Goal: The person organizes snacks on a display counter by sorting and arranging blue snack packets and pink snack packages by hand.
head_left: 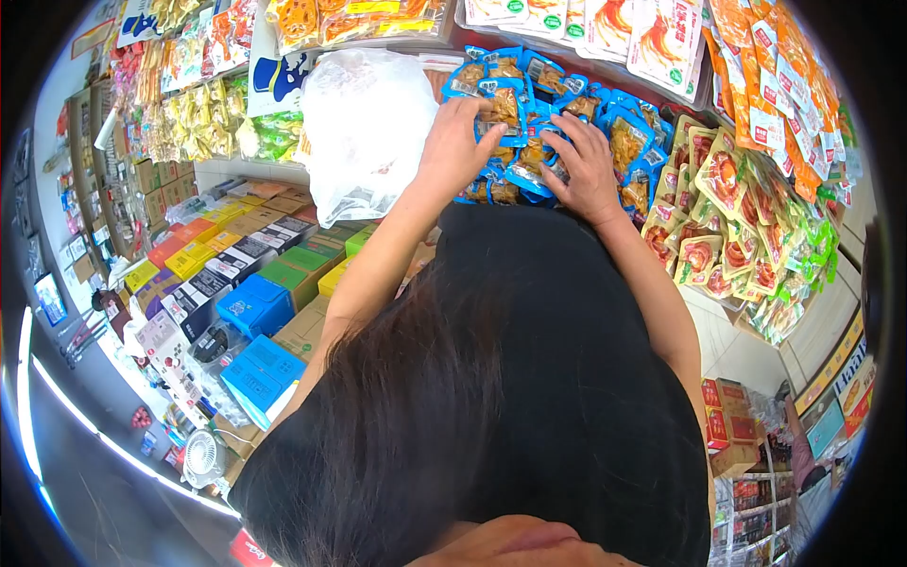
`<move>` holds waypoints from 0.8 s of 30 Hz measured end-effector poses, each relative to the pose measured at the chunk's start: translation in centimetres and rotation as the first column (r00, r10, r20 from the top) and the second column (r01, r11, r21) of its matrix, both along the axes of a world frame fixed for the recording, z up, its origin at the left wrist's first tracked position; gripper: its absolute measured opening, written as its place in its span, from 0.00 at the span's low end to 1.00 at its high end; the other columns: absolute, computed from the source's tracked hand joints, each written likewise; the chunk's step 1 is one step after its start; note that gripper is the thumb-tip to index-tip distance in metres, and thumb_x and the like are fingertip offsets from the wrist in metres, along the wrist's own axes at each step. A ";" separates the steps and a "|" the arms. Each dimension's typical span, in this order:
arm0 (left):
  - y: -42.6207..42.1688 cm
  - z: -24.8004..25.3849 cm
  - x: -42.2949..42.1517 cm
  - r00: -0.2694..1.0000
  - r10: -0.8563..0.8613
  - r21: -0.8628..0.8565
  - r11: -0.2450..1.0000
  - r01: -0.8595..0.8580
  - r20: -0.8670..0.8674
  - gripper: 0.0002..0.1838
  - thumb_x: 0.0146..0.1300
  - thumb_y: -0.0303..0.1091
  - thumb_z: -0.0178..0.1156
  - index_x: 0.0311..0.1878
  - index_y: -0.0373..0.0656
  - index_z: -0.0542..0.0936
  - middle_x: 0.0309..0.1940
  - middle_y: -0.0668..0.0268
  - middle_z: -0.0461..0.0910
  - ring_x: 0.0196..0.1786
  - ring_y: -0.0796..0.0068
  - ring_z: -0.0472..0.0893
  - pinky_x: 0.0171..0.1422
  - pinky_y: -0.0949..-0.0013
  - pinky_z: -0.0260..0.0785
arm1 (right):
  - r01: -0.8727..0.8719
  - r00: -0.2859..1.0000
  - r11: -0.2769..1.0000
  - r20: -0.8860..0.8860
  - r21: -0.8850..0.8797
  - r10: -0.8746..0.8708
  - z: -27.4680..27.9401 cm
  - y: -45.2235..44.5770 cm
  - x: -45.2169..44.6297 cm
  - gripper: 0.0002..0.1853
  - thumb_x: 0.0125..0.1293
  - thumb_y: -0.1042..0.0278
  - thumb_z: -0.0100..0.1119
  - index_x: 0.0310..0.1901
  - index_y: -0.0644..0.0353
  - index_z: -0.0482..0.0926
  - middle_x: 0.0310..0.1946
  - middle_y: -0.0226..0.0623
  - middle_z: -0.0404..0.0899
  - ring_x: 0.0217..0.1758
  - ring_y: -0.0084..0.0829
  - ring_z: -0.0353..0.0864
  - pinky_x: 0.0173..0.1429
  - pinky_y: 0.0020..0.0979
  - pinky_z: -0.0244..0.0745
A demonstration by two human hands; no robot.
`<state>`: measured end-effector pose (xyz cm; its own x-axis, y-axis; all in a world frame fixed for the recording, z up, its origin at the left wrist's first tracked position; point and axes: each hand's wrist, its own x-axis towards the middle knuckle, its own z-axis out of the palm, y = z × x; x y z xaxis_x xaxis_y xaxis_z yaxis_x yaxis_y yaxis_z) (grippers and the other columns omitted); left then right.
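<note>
The blue packets lie in an overlapping pile just to the right of the white bag. The pile is uneven, so the handling seems unfinished; how much is left, I cannot tell. The left hand, next to the bag, lies palm down on the packets, fingers half bent. The right hand, farther from the bag, has curved, spread fingers. Whether either grips a packet, I cannot tell.
</note>
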<state>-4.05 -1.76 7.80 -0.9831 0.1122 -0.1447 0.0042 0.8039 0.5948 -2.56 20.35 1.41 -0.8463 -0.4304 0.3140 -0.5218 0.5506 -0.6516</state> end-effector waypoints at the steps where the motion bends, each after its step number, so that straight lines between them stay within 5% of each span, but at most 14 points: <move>1: 0.0 0.0 0.0 0.996 -0.039 -0.041 0.999 0.035 -0.084 0.19 0.59 0.35 0.66 0.49 0.36 0.75 0.47 0.52 0.77 0.52 0.53 0.76 0.55 0.56 0.69 | 0.001 1.000 1.000 -0.002 -0.006 -0.001 0.0 0.0 0.0 0.27 0.53 0.66 0.69 0.56 0.52 0.75 0.63 0.38 0.70 0.68 0.43 0.68 0.69 0.48 0.61; 6: -0.2 -1.5 0.3 0.963 -0.139 -0.066 0.990 0.127 -0.232 0.24 0.59 0.32 0.64 0.59 0.38 0.73 0.59 0.52 0.73 0.60 0.53 0.73 0.63 0.58 0.67 | 0.001 1.000 1.000 0.000 -0.003 -0.001 0.1 -0.1 -0.1 0.27 0.52 0.66 0.69 0.56 0.52 0.75 0.63 0.39 0.70 0.67 0.43 0.68 0.69 0.48 0.61; 8: -0.2 -1.6 1.0 0.986 -0.147 -0.059 0.988 0.143 -0.084 0.28 0.61 0.31 0.62 0.65 0.41 0.70 0.64 0.55 0.70 0.64 0.54 0.71 0.67 0.60 0.66 | 0.001 1.000 1.000 -0.001 -0.006 -0.001 0.1 0.0 -0.1 0.27 0.52 0.67 0.69 0.56 0.52 0.76 0.63 0.39 0.70 0.67 0.43 0.68 0.68 0.48 0.62; 24: -0.3 -1.5 0.8 0.959 -0.258 -0.154 0.959 0.239 -0.120 0.29 0.60 0.32 0.63 0.65 0.38 0.70 0.65 0.56 0.69 0.66 0.53 0.68 0.70 0.58 0.61 | 0.005 1.000 1.000 0.002 0.002 -0.005 0.2 -0.1 -0.1 0.25 0.52 0.67 0.69 0.55 0.53 0.76 0.63 0.38 0.71 0.67 0.43 0.69 0.68 0.47 0.62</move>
<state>-3.28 -2.03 6.27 -0.9381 0.3440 -0.0414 0.2879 0.8403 0.4593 -2.67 20.26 1.58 -0.8492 -0.4263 0.3116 -0.5175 0.5545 -0.6517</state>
